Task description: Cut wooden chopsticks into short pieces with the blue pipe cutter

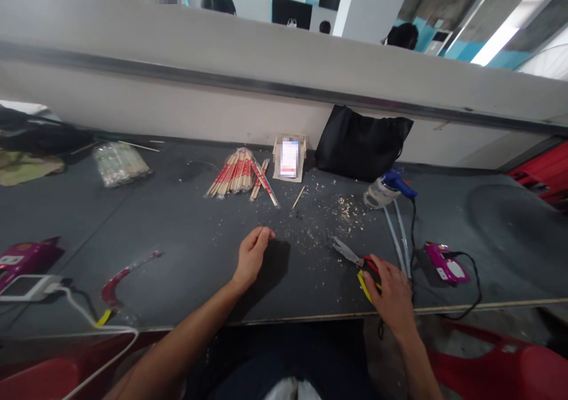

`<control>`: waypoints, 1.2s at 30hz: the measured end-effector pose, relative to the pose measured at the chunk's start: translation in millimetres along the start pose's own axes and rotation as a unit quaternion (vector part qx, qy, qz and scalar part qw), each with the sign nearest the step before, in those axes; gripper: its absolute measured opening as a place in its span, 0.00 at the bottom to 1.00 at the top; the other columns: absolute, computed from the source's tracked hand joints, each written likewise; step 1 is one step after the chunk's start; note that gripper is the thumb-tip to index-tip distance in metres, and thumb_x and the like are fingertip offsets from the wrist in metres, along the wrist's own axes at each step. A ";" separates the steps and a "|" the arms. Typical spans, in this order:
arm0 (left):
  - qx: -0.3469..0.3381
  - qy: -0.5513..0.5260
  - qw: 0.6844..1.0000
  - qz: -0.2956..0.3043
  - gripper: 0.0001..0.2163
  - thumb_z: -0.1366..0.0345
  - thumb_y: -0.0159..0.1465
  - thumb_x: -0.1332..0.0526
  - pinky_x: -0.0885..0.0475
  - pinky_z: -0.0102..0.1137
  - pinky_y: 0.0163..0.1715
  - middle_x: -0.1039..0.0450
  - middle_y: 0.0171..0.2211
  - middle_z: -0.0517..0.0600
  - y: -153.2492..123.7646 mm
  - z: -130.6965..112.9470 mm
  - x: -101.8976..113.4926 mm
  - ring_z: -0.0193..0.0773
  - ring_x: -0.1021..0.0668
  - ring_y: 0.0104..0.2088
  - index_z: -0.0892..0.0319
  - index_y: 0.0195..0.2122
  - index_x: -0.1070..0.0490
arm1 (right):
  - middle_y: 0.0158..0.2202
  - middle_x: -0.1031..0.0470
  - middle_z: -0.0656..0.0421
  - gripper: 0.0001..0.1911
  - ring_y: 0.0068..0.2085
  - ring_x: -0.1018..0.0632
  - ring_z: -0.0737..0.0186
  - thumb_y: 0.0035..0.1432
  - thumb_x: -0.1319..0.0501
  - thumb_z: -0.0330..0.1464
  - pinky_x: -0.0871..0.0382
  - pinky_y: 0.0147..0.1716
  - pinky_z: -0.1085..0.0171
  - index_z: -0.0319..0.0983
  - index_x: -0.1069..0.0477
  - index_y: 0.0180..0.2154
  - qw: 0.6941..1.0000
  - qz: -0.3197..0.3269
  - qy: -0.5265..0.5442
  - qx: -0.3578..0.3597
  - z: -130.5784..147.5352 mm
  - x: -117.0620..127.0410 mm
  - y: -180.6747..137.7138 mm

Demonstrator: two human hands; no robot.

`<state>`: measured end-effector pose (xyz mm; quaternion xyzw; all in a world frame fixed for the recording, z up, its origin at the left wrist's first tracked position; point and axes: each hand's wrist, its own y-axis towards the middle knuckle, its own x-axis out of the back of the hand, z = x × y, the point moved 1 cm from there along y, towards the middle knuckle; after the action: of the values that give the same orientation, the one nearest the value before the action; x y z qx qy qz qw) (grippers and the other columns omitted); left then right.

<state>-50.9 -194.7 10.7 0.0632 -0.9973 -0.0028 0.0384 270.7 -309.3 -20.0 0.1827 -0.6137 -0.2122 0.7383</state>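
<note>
My left hand (252, 258) hovers over or rests on the dark tabletop with its fingers curled in a pinch. What it holds, if anything, cannot be made out. Red and yellow handles of a pair of long-nose pliers (348, 251) lie in the grip of my right hand (391, 290), near the front edge. The jaws point up and left, toward pale crumbs (346, 210) scattered on the table. Beyond my hands lie a short wooden stick (299, 197), a bundle of chopsticks in red-printed wrappers (233, 174) and a phone-like screen (289, 158) propped on a cardboard stand.
A black bag (361, 142) leans against the partition. To the right are a blue hot-glue gun (397, 181), glue sticks (394, 234) and a purple box (446, 264) with a cord. Another packet of sticks (120, 163) and a white cable (106, 329) are leftward. People sit beyond the partition.
</note>
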 end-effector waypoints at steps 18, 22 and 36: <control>0.031 -0.037 0.997 0.067 0.16 0.49 0.58 0.35 0.26 0.33 0.39 0.23 0.30 0.48 -3.5 9.1 -4.7 0.39 0.22 0.34 0.56 0.38 0.21 | 0.42 0.19 0.51 0.17 0.42 0.19 0.51 0.66 0.46 0.41 0.24 0.43 0.52 0.43 0.25 0.49 0.993 0.056 0.099 0.043 -12.1 4.0 -3.7; 0.013 0.017 0.995 0.098 0.13 0.58 0.60 0.37 0.24 0.34 0.46 0.21 0.39 0.51 26.6 3.4 -15.8 0.40 0.20 0.40 0.57 0.44 0.23 | 0.37 0.20 0.51 0.19 0.34 0.22 0.52 0.65 0.45 0.49 0.25 0.37 0.53 0.42 0.26 0.44 0.994 0.019 0.105 -0.011 -4.1 2.7 -3.3; -0.075 0.526 0.821 0.209 0.19 0.77 0.61 0.41 0.25 0.35 0.47 0.21 0.49 0.63 124.0 -42.8 -110.1 0.52 0.19 0.52 0.62 0.53 0.27 | 0.35 0.21 0.50 0.25 0.34 0.24 0.52 0.63 0.44 0.54 0.30 0.37 0.54 0.40 0.27 0.44 0.978 -0.088 0.069 -0.177 3.6 -11.5 -1.0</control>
<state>45.7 -57.8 46.3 -0.1579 -0.8118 -0.0355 0.5611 265.2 -303.9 -29.5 0.1168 -0.4955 -0.3680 0.7781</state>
